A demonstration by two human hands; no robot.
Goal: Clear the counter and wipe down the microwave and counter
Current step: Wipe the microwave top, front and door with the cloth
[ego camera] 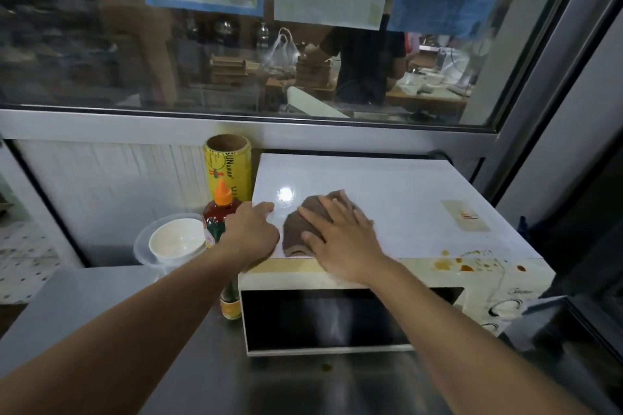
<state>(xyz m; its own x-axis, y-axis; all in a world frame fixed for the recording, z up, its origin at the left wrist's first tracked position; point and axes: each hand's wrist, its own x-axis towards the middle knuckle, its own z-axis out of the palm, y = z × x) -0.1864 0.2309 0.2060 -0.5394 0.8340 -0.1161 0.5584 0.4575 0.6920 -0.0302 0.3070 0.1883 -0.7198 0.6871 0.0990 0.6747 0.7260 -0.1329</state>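
Two hands: both were laid on the microwave (387, 199) top.
Right hand (340, 239): fingers were spread flat, pressed on the brown cloth (296, 229).
Left hand (251, 229): held nothing; rested at the top's left edge.
Stains: orange spots were seen along the front right edge (465, 266).
Surface (101, 293): a sauce bottle (220, 212), bowl (177, 241) and wrap roll (229, 162) were stood left of the microwave.
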